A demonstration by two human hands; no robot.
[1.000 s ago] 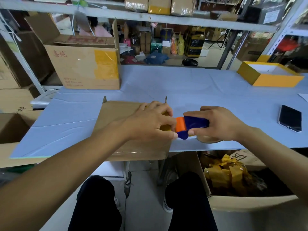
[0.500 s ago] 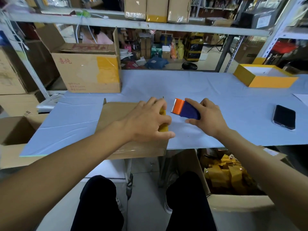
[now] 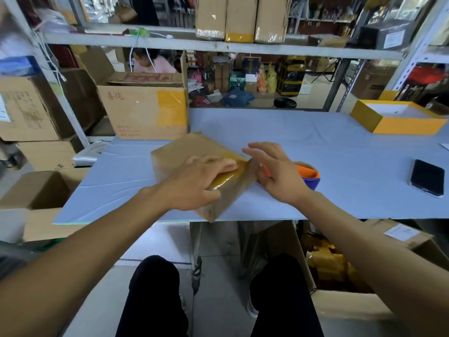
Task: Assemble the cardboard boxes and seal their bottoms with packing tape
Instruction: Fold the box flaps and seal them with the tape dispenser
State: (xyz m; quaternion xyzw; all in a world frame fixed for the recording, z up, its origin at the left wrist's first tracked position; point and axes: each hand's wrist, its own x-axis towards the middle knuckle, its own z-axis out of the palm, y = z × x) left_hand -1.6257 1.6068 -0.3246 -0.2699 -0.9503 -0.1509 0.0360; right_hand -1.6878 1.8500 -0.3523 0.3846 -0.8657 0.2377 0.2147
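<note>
At the worktop's (image 3: 315,132) front edge, left hand (image 3: 194,181) presses flat on the taped box (image 3: 184,152).
Right hand (image 3: 274,171), fingers spread and holding nothing, hovers beside it; the overhanging corner could tip off.

1. Cardboard box (image 3: 179,154) motion-blurred; left hand (image 3: 194,181) covers its top under the fingers.
2. Tape dispenser (image 3: 308,175) mostly hidden behind right hand (image 3: 274,173).
3. Right fingers (image 3: 257,148) blurred; contact with box unclear.

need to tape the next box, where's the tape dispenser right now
In the head view the orange and blue tape dispenser sits on the table, right of centre, mostly hidden behind the open right hand, between the small cardboard box and the phone.
</note>
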